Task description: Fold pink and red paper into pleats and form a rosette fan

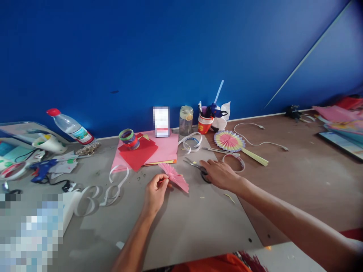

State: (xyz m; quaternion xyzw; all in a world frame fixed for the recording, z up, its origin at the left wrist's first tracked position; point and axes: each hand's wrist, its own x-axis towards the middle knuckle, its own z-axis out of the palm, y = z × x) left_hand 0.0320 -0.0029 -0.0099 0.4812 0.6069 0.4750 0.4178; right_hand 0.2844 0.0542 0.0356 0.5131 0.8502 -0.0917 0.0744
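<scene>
Pinched between the thumb and fingers of my left hand (156,192) is a pleated pink paper fan (179,180), gathered at its middle and spread on both sides. My right hand (219,173) reaches across the grey board, its fingers curled over the black handles of the scissors (195,164). The scissor blades point left and lie slightly apart. A finished-looking round paper fan (229,141) with a pale yellow handle lies beyond my right hand. Close to that hand are a roll of tape (241,166) and a grey, slender tool (219,151).
Pink paper sheets (167,149), a red sheet (138,156) and a wound-tape roll stack (129,139) lie ahead. Behind stand a phone (162,121), a glass jar (186,121) and a red cup (204,124) of tools. Left are a tilted bottle (75,128), a glue gun (42,169) and white strips (115,192).
</scene>
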